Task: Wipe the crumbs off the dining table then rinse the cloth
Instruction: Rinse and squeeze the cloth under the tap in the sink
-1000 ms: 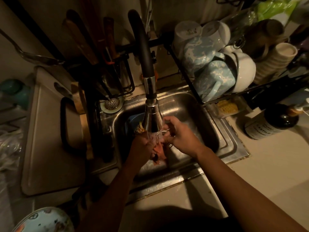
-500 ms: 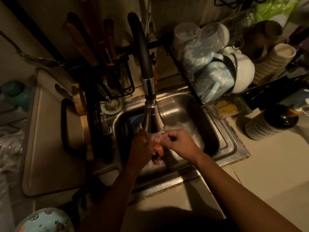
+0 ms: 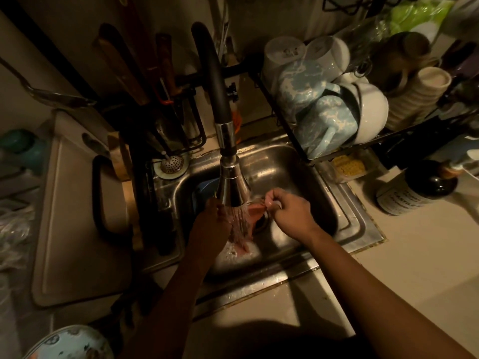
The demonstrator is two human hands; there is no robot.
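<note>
Over the steel sink (image 3: 290,161) a pink cloth (image 3: 252,212) hangs stretched between my two hands under running water from the black-and-chrome tap (image 3: 229,177). My left hand (image 3: 211,226) grips the cloth's left side just below the spray head. The cloth's upper right corner is pinched by my right hand (image 3: 290,211), pulled out to the right. The wet lower part of the cloth drapes toward the foamy sink floor.
A dish rack (image 3: 337,104) with mugs and bowls overhangs the sink's right rear. A dark bottle (image 3: 414,193) stands on the counter at right. Left of the sink lie a tray (image 3: 64,203), a drain strainer (image 3: 171,164) and hanging utensils. A patterned plate (image 3: 67,343) sits bottom left.
My hands have moved apart: the right hand drew its corner of the cloth to the right, spreading the cloth open under the water. The left hand stayed below the tap.
</note>
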